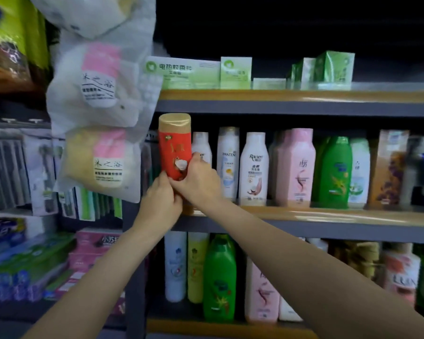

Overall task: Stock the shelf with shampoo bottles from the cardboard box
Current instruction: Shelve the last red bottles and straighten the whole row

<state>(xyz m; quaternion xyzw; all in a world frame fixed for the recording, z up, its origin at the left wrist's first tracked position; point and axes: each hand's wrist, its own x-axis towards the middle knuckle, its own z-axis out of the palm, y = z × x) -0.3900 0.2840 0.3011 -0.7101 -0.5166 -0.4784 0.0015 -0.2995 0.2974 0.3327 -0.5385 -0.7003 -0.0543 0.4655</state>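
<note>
head view shows both hands holding one tall red plastic shampoo bottle with a gold cap (174, 145) upright at the left end of the middle wooden-edged shelf (328, 216), the left hand (160, 201) curled round its base from seven o'clock and the right hand (198, 178) wrapped round its lower body from four o'clock. at three o'clock of it, just beside, stands a row of white, pink and green shampoo bottles (291, 167), and at ten o'clock hang clear plastic bags with pink labels (101, 113).
</note>
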